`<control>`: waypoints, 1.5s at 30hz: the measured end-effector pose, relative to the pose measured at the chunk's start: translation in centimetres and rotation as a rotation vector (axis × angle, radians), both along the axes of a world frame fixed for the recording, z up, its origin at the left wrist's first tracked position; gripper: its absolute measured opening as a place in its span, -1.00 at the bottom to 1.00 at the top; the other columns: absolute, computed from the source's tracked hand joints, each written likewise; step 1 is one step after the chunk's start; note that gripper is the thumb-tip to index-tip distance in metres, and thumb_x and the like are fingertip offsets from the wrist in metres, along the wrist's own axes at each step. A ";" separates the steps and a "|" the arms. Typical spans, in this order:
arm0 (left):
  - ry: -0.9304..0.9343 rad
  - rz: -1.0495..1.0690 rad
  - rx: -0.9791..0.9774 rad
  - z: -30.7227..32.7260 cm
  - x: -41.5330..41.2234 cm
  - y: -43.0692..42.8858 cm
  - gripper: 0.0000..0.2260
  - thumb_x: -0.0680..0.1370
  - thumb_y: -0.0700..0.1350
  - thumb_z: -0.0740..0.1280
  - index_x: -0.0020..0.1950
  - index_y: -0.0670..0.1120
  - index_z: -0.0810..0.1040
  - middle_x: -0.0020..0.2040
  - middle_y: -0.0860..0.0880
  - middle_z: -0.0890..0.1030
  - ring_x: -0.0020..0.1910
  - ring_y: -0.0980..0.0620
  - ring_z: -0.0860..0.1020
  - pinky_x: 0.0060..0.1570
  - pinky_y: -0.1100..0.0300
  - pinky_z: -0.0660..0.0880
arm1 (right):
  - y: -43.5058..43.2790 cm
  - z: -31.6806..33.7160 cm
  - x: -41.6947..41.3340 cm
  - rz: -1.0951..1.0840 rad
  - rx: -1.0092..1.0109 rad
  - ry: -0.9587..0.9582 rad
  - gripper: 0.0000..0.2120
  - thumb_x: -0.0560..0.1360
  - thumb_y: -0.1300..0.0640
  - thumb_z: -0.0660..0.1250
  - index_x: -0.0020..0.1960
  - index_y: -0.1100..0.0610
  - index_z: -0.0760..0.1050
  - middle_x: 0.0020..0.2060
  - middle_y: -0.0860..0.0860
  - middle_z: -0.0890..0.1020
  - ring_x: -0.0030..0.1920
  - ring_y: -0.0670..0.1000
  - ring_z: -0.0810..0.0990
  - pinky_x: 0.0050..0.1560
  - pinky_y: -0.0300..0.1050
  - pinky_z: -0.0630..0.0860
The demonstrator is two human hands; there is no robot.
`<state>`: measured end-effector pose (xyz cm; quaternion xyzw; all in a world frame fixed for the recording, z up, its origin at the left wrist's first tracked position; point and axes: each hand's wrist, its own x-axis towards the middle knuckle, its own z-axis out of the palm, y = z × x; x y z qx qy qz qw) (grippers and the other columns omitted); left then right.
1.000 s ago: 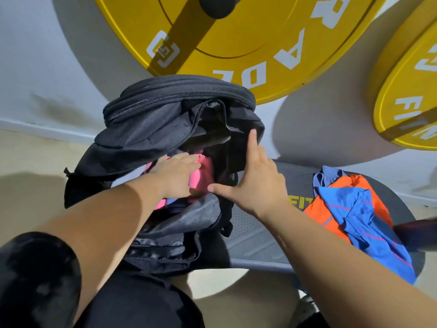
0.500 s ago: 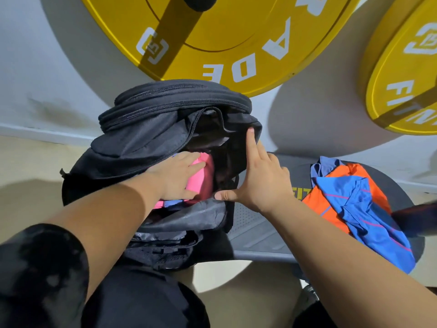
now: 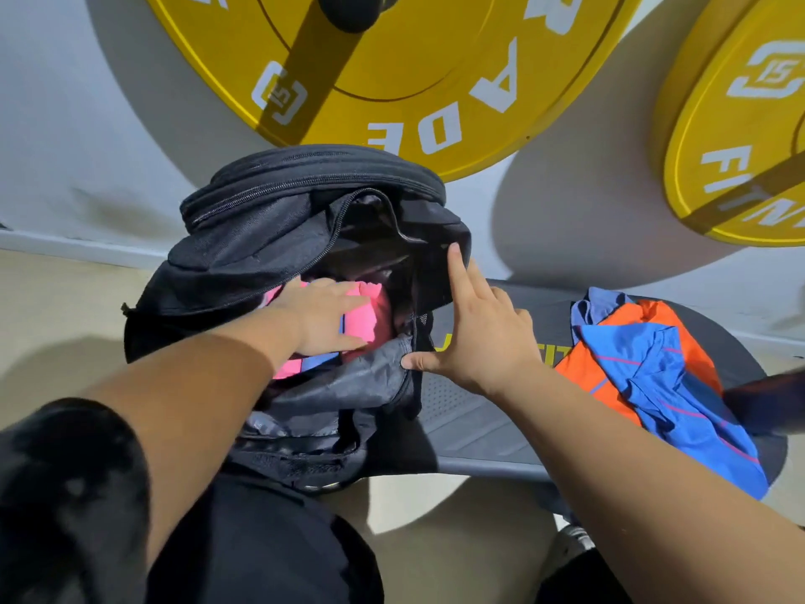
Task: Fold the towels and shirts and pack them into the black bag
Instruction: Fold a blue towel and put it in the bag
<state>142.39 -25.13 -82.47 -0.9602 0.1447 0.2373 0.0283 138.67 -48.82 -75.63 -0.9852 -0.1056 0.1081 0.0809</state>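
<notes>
The left fingers (image 3: pixel 353 303) lay flat and together on a folded pink cloth (image 3: pixel 365 324) just inside the bag (image 3: pixel 270 237), pressing it down; the left hand (image 3: pixel 324 318) gripped nothing. The right index finger (image 3: pixel 457 268) stood straight against the far rim of the bag's mouth while the thumb reached to the near rim, so the right hand (image 3: pixel 483 342) was spread wide, propping the bag open rather than clutching it. The bag's mouth faced up toward the person, and the cloth's long axis ran from the near-left corner of the mouth deeper in. That piece looked all but packed. Right of the bag, on the bench (image 3: pixel 470 411), a blue-and-orange shirt (image 3: pixel 662 372) lay rumpled and unfolded, its long axis slanting away from the bag toward the person; it remained to fold and pack.
</notes>
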 end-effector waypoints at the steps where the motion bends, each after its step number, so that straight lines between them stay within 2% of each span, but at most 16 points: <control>1: -0.011 0.049 -0.033 0.7 -0.1 0.2 -0.36 0.55 0.36 0.16 0.58 0.22 0.10 0.62 0.08 0.09 0.56 -0.04 0.13 0.46 -0.20 0.08 | -0.2 -0.1 -0.2 0.012 0.012 0.011 0.36 0.17 -0.48 0.47 0.54 -0.14 -0.44 0.61 -0.12 -0.09 0.50 0.16 0.26 0.32 0.29 0.36; 4: -0.095 0.292 -0.307 3.4 -1.5 0.4 -0.53 0.59 0.18 0.25 0.50 0.15 0.35 0.50 0.03 0.36 0.43 -0.04 0.37 0.40 -0.01 0.32 | -1.4 -0.5 -0.9 0.074 0.055 0.023 0.24 0.26 -0.50 0.39 0.55 -0.18 -0.41 0.61 -0.11 -0.16 0.48 0.20 0.30 0.31 0.29 0.38; 6: -0.209 0.351 -0.433 5.5 -3.3 -0.8 -0.67 0.62 0.08 0.26 0.37 0.08 0.52 0.34 0.04 0.52 0.29 -0.02 0.48 0.29 0.08 0.39 | -2.8 -0.6 -1.2 0.113 0.087 0.026 0.16 0.31 -0.49 0.35 0.55 -0.20 -0.39 0.61 -0.12 -0.17 0.47 0.21 0.31 0.31 0.30 0.39; 9: -0.321 0.330 -0.543 8.1 -6.2 -5.1 -0.79 0.62 0.00 0.25 0.15 0.00 0.63 0.12 0.05 0.61 0.15 0.03 0.51 0.21 0.06 0.41 | -6.3 -0.9 -1.5 0.128 0.119 0.060 0.11 0.35 -0.45 0.35 0.56 -0.23 -0.36 0.61 -0.11 -0.16 0.50 0.20 0.28 0.33 0.32 0.35; 14: -0.390 0.157 -0.669 8.7 -6.5 -15.8 -0.71 0.57 0.11 0.26 0.13 -0.01 0.62 0.03 0.04 0.59 0.04 0.01 0.52 0.10 0.11 0.44 | -15.9 -2.5 -1.1 0.003 0.005 0.153 0.06 0.34 -0.40 0.40 0.58 -0.23 -0.21 0.61 -0.09 -0.15 0.50 0.21 0.25 0.39 0.24 0.34; 17: -0.271 0.098 -0.599 6.8 -4.6 -22.2 -0.58 0.49 0.25 0.20 0.18 0.03 0.58 0.09 -0.01 0.58 0.13 -0.06 0.52 0.16 0.03 0.46 | -22.5 -3.1 -1.0 -0.090 -0.099 0.238 -0.01 0.37 -0.37 0.41 0.60 -0.21 -0.08 0.62 -0.07 -0.11 0.52 0.22 0.20 0.36 0.26 0.31; 20: -0.151 0.068 -0.501 4.0 -2.9 -28.1 -0.60 0.53 0.20 0.30 0.30 0.05 0.50 0.21 -0.05 0.53 0.23 -0.13 0.50 0.20 -0.04 0.47 | -28.5 -4.5 -1.3 -0.211 -0.149 0.330 -0.11 0.37 -0.34 0.42 0.57 -0.19 0.09 0.61 0.01 0.02 0.52 0.24 0.20 0.42 0.25 0.28; 23: -0.039 0.004 -0.398 1.6 -1.8 -33.1 -0.52 0.55 0.16 0.31 0.43 0.06 0.39 0.32 -0.07 0.46 0.29 -0.15 0.46 0.23 -0.06 0.46 | -33.0 -6.2 -1.6 -0.290 -0.115 0.509 -0.15 0.39 -0.33 0.42 0.54 -0.03 0.22 0.54 0.11 0.19 0.51 0.23 0.22 0.45 0.14 0.25; 26: 0.038 -0.068 -0.307 -0.7 -0.9 -37.1 -0.47 0.56 0.15 0.30 0.50 0.07 0.32 0.42 -0.05 0.39 0.36 -0.15 0.41 0.28 -0.07 0.43 | -35.4 -7.7 -1.3 -0.318 0.010 0.662 -0.14 0.41 -0.26 0.46 0.57 0.01 0.21 0.54 0.14 0.22 0.54 0.17 0.17 0.48 0.06 0.24; 28: 0.082 -0.121 -0.249 -2.2 -0.6 -39.3 -0.44 0.56 0.18 0.29 0.52 0.07 0.29 0.52 -0.02 0.28 0.43 -0.14 0.35 0.33 -0.06 0.39 | -36.0 -8.2 -0.8 -0.367 0.057 0.676 -0.13 0.34 -0.28 0.50 0.55 -0.16 0.22 0.54 0.13 0.13 0.53 0.22 0.14 0.47 0.14 0.27; 32: 0.268 -0.187 -0.086 -5.2 -1.0 -41.5 -0.35 0.56 0.23 0.25 0.59 0.15 0.10 0.64 0.03 -0.06 0.58 -0.11 0.10 0.47 -0.15 0.21 | -36.2 -8.7 -0.1 -0.376 -0.020 0.680 -0.09 0.23 -0.36 0.52 0.50 -0.34 0.21 0.56 0.10 0.01 0.54 0.28 -0.01 0.50 0.29 0.09; 35: 0.293 -0.222 0.009 -6.7 -1.9 -40.9 -0.30 0.56 0.24 0.24 0.61 0.20 -0.04 0.62 0.12 -0.21 0.61 -0.07 -0.06 0.49 -0.30 0.05 | -36.5 -9.5 0.3 -0.345 -0.020 0.751 0.00 0.20 -0.35 0.55 0.53 -0.28 0.19 0.55 0.10 0.04 0.54 0.31 0.05 0.47 0.32 0.18; 38: 0.255 -0.210 -0.040 -7.4 -2.3 -40.1 -0.31 0.57 0.22 0.24 0.60 0.23 -0.05 0.61 0.18 -0.24 0.60 -0.02 -0.10 0.48 -0.33 0.02 | -37.0 -9.9 0.2 -0.335 0.029 0.780 0.03 0.28 -0.28 0.55 0.60 -0.04 0.15 0.55 0.12 0.05 0.53 0.27 0.16 0.44 0.24 0.29; 41: 0.259 -0.157 -0.149 -7.9 -1.9 -39.9 -0.35 0.55 0.20 0.27 0.59 0.21 0.10 0.63 0.16 -0.08 0.59 -0.02 -0.01 0.49 -0.19 0.13 | -37.0 -9.8 0.4 -0.348 0.031 0.709 0.01 0.28 -0.29 0.55 0.55 0.12 0.25 0.52 0.11 0.19 0.47 0.21 0.31 0.39 0.18 0.38; 44: 0.116 0.013 -0.413 -8.0 -0.5 -40.3 -0.50 0.55 0.10 0.33 0.48 0.09 0.37 0.50 0.02 0.34 0.48 -0.09 0.30 0.41 0.01 0.29 | -36.7 -9.7 0.5 -0.384 0.064 0.630 -0.14 0.26 -0.34 0.51 0.45 0.03 0.41 0.47 0.05 0.30 0.40 0.21 0.38 0.34 0.16 0.42; 45: 0.054 0.079 -0.447 -7.8 0.3 -40.4 -0.52 0.55 0.07 0.34 0.46 0.05 0.39 0.44 -0.03 0.40 0.43 -0.12 0.35 0.39 0.03 0.31 | -36.6 -9.6 0.4 -0.394 0.065 0.610 -0.18 0.27 -0.35 0.49 0.43 -0.02 0.43 0.47 0.04 0.28 0.40 0.22 0.36 0.35 0.17 0.41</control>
